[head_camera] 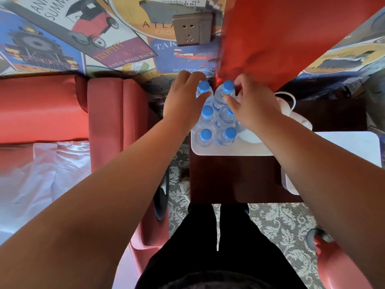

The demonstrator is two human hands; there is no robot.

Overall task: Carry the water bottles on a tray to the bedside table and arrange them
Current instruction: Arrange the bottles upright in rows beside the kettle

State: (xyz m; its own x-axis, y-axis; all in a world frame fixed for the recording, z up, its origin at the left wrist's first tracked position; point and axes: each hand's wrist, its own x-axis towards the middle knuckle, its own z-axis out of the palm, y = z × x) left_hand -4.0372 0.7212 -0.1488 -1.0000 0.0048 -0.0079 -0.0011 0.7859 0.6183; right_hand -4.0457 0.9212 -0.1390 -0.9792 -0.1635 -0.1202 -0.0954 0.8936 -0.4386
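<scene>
Several clear water bottles with blue caps stand in two rows on a white tray (231,151) on the dark wooden bedside table (233,178). My left hand (183,101) grips the far left bottle (203,86) just below its cap. My right hand (250,103) grips the far right bottle (227,88) round its neck. The two middle bottles (207,113) and the two near bottles (227,135) stand upright and untouched. My right wrist hides part of the tray's right side.
A red padded bed frame (108,122) with white sheets lies left of the table. A wall socket (192,29) sits above the bottles. A white kettle-like object with a cord (291,113) and a second white tray (354,147) are on the right. Patterned carpet is below.
</scene>
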